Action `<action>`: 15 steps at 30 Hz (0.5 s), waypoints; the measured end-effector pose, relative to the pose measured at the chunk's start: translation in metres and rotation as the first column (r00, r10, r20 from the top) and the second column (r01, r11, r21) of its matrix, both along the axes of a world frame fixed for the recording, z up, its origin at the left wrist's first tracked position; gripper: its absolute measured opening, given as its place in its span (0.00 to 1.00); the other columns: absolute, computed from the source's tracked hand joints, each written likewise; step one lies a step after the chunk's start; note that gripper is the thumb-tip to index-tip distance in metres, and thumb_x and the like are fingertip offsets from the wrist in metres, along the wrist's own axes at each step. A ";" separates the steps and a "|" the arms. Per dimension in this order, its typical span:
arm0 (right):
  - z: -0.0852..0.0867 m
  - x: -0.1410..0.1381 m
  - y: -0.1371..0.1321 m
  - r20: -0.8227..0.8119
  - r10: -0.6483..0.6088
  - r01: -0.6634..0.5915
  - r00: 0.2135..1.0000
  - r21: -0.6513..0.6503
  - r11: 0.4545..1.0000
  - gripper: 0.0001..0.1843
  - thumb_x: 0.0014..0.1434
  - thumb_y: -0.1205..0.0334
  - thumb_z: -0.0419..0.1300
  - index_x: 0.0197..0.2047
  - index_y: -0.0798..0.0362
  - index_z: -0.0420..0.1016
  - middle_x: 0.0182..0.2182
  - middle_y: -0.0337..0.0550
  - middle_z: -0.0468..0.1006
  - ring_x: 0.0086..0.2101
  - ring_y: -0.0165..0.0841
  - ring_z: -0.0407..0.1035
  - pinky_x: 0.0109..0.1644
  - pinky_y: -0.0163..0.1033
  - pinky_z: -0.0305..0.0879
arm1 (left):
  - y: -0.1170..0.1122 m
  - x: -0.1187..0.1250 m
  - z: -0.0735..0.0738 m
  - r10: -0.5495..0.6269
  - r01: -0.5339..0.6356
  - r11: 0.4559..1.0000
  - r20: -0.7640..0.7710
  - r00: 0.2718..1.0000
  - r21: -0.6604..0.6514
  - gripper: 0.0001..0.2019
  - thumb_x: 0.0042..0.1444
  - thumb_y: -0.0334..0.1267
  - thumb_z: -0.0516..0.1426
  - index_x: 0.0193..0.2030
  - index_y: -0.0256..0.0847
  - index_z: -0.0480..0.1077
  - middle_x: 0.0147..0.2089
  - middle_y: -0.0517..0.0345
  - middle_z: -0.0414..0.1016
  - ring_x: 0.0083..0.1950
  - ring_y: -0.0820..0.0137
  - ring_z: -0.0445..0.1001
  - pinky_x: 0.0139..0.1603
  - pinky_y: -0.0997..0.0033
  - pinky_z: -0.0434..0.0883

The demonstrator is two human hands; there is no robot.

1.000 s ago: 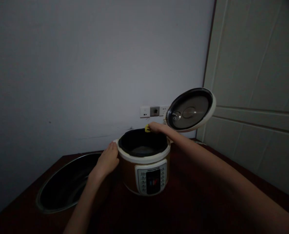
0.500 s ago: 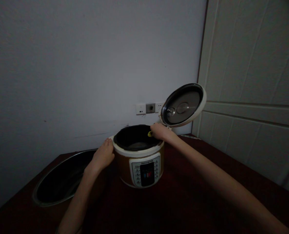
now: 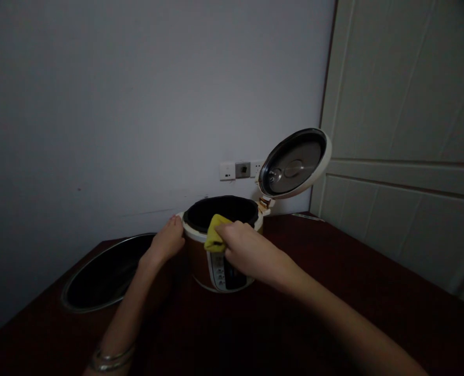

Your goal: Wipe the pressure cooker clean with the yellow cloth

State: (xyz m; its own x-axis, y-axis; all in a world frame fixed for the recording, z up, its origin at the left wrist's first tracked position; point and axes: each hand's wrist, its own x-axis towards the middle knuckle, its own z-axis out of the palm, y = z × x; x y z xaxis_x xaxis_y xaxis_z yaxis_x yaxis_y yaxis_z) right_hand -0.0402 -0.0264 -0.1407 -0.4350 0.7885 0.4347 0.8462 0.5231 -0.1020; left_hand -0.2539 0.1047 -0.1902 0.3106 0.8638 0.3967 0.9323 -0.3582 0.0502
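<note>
Your right hand (image 3: 251, 248) is clenched around a bunched yellow cloth (image 3: 215, 234), seen in front of the cooker (image 3: 198, 258) and overlapping its front rim (image 3: 193, 233); whether cloth and rim touch cannot be told. Your left hand (image 3: 167, 241) lies against the cooker's left side, by the white handle (image 3: 180, 215); whether it grips or merely rests there is not shown. The cooker stands upright on the dark red table (image 3: 313, 250), its lid (image 3: 294, 167) tilted open on the hinge (image 3: 266, 204).

Likely faults: should your left hand slacken while the cloth presses, the cooker could slide or turn — the cause being force without a brace. Your right hand hides part of the control panel (image 3: 234, 279), so a key might be pressed by accident. A knock to the raised lid could drop it on you. The dark basin (image 3: 88, 311) sits just beside your left forearm (image 3: 132, 303) — a careless elbow might jog it.
</note>
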 end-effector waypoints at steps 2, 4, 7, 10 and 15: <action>-0.007 0.003 -0.002 -0.151 0.169 -0.164 0.974 0.047 0.985 0.24 0.47 0.80 0.48 0.44 0.57 0.75 0.39 0.49 0.80 0.39 0.35 0.75 0.41 0.36 0.69 | -0.001 0.000 0.001 0.009 -0.009 1.000 -0.039 0.999 0.002 0.25 0.46 0.22 0.47 0.55 0.25 0.61 0.60 0.30 0.65 0.63 0.58 0.63 0.62 0.61 0.60; -0.015 0.012 -0.001 -0.286 0.299 -0.262 0.910 0.163 0.951 0.32 0.45 0.80 0.45 0.52 0.55 0.72 0.47 0.46 0.78 0.45 0.34 0.73 0.47 0.37 0.69 | -0.002 0.001 0.002 0.006 -0.006 1.000 -0.051 0.999 0.004 0.26 0.46 0.22 0.48 0.56 0.26 0.61 0.61 0.31 0.64 0.64 0.58 0.63 0.63 0.61 0.59; -0.033 0.035 0.003 -0.495 0.337 -0.209 0.801 0.297 0.932 0.38 0.41 0.79 0.44 0.56 0.54 0.70 0.52 0.45 0.75 0.49 0.35 0.71 0.52 0.42 0.68 | -0.005 0.002 0.003 -0.008 0.008 1.000 -0.012 1.000 0.003 0.28 0.45 0.21 0.47 0.56 0.26 0.62 0.62 0.31 0.63 0.65 0.57 0.62 0.63 0.61 0.58; -0.053 0.064 0.004 -0.702 0.283 -0.038 0.653 0.343 0.939 0.35 0.42 0.77 0.45 0.54 0.54 0.72 0.47 0.44 0.78 0.46 0.39 0.73 0.48 0.43 0.71 | -0.008 0.002 0.005 -0.035 0.034 0.999 0.020 0.999 0.025 0.27 0.44 0.21 0.46 0.54 0.29 0.64 0.59 0.35 0.68 0.63 0.58 0.65 0.62 0.61 0.60; -0.089 0.098 0.008 -0.721 0.253 0.185 0.645 0.468 0.864 0.31 0.47 0.76 0.49 0.55 0.53 0.72 0.52 0.45 0.75 0.52 0.42 0.69 0.56 0.47 0.66 | -0.013 0.002 0.005 -0.063 0.059 0.997 0.067 0.996 0.057 0.22 0.46 0.21 0.46 0.48 0.32 0.66 0.53 0.38 0.72 0.56 0.59 0.71 0.57 0.61 0.65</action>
